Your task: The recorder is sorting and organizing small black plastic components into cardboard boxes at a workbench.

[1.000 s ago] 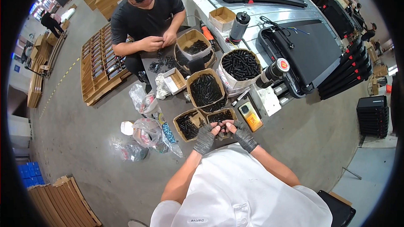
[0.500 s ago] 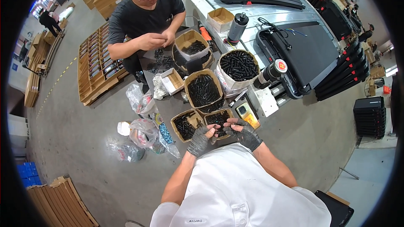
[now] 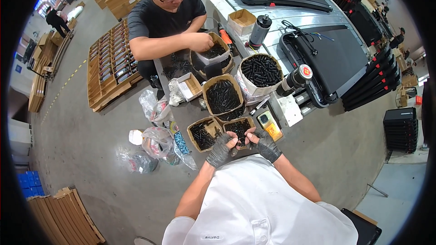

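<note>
Each gloved grip, left hand (image 3: 221, 149) and right hand (image 3: 265, 144), pinches small black parts over the box (image 3: 239, 129) rim.

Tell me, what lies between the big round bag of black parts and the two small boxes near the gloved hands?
In the head view, an oval box filled with black parts lies between the round bag and the two small boxes.

hands (image 3: 243, 146) over box of screws (image 3: 239, 128), bags (image 3: 156, 140) left

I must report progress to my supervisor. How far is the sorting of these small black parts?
Several cardboard boxes already hold heaps of black parts. In hand: the gloved left hand and right hand meet over a small box, handling something small. Plastic bags with more pieces lie beside, apparently not yet handled.
</note>
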A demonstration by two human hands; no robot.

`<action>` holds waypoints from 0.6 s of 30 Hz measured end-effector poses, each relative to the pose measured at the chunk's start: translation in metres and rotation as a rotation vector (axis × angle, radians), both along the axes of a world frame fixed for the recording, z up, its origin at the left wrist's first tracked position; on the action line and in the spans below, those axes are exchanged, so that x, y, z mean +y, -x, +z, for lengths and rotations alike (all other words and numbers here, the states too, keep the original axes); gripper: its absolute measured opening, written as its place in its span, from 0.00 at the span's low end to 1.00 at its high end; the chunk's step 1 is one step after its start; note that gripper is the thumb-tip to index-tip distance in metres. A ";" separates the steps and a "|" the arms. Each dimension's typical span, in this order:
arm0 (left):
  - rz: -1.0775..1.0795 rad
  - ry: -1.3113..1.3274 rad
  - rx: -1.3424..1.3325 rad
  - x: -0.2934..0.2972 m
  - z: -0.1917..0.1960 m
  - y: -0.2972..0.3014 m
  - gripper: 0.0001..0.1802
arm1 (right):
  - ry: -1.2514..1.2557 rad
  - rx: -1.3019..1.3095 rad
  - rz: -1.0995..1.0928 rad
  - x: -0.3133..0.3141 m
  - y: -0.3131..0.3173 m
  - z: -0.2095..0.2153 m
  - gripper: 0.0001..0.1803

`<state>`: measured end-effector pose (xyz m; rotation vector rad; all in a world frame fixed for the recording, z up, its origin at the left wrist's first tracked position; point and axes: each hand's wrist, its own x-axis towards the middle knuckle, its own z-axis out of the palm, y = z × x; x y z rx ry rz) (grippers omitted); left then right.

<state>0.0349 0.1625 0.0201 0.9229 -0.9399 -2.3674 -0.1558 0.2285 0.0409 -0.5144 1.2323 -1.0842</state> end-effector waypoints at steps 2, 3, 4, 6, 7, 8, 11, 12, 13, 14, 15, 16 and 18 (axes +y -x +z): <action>0.007 -0.012 0.033 0.001 0.002 0.002 0.13 | 0.006 -0.019 0.010 0.001 -0.003 -0.003 0.09; 0.009 -0.012 0.033 0.001 0.001 0.002 0.13 | 0.003 -0.045 0.008 0.001 -0.006 -0.002 0.10; 0.015 -0.033 0.049 0.002 0.000 0.002 0.13 | 0.000 -0.071 0.006 0.001 -0.008 -0.001 0.11; 0.019 -0.053 0.066 0.003 -0.003 0.002 0.13 | 0.008 -0.065 0.014 0.001 -0.008 -0.005 0.12; 0.016 -0.067 0.071 0.003 -0.004 0.003 0.14 | 0.015 -0.059 0.023 0.001 -0.007 -0.007 0.12; 0.013 -0.082 0.075 0.004 -0.004 0.002 0.15 | 0.014 -0.059 0.023 0.001 -0.009 -0.006 0.12; 0.005 -0.150 0.142 0.005 -0.004 0.003 0.12 | -0.033 -0.122 -0.009 0.001 -0.013 -0.004 0.13; 0.005 -0.150 0.144 0.005 -0.004 0.004 0.12 | -0.018 -0.110 -0.006 0.001 -0.014 -0.004 0.14; 0.001 -0.173 0.167 0.004 -0.005 0.004 0.13 | -0.002 -0.098 -0.003 0.001 -0.014 -0.004 0.15; -0.001 -0.197 0.190 0.004 -0.006 0.003 0.13 | -0.002 -0.097 -0.001 -0.001 -0.016 0.000 0.15; 0.001 -0.197 0.191 0.004 -0.008 0.002 0.13 | -0.003 -0.006 0.007 -0.002 -0.017 0.005 0.16; 0.010 -0.218 0.199 0.005 -0.012 0.000 0.13 | -0.004 0.085 0.015 -0.003 -0.018 0.010 0.17; 0.019 -0.239 0.206 0.005 -0.014 0.000 0.14 | 0.000 0.183 0.005 -0.003 -0.021 0.014 0.18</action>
